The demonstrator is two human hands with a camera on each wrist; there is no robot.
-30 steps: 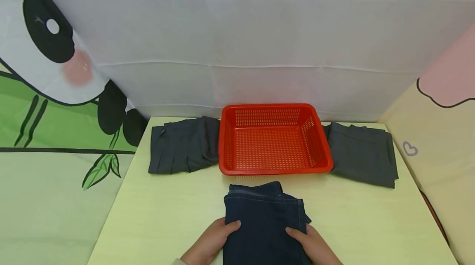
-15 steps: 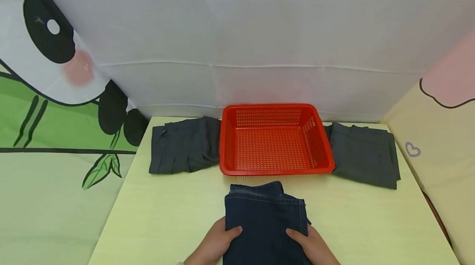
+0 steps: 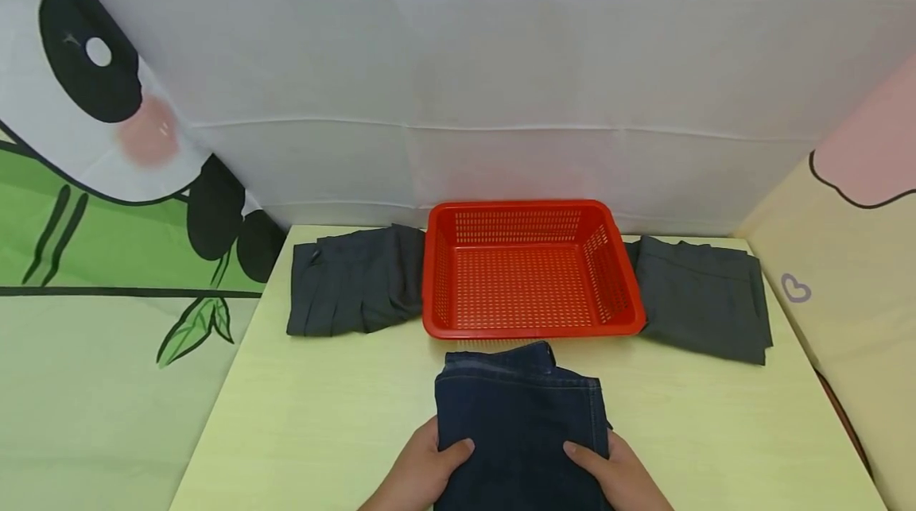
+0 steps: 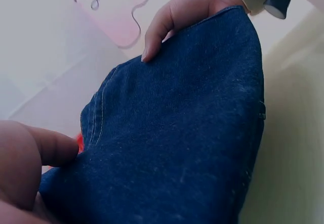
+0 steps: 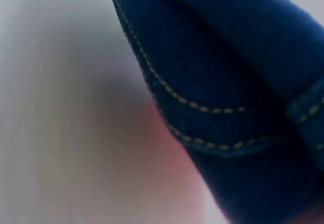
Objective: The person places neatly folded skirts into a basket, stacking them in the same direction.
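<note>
A folded dark blue denim garment (image 3: 518, 431) with stitched edges is at the front middle of the table in the head view. My left hand (image 3: 422, 463) grips its left side, thumb lying over the top face. On the opposite side my right hand (image 3: 619, 467) holds it the same way, fingers hidden underneath. The left wrist view shows the denim (image 4: 177, 118) stretched between both hands, raised at an angle. Close up in the right wrist view, layered denim (image 5: 212, 72) with yellowish stitching fills the right side.
Behind the denim stands a red plastic basket (image 3: 533, 332) with perforated walls and nothing inside. A dark grey pleated folded garment (image 3: 354, 280) lies to its left, another dark grey folded garment (image 3: 697, 296) to its right. The pale yellow table (image 3: 315, 400) meets a cloth backdrop (image 3: 501, 58).
The denim has shifted slightly up and right and shows a little wider. My right hand has moved a bit to the right with it; the basket and grey garments stay put.
</note>
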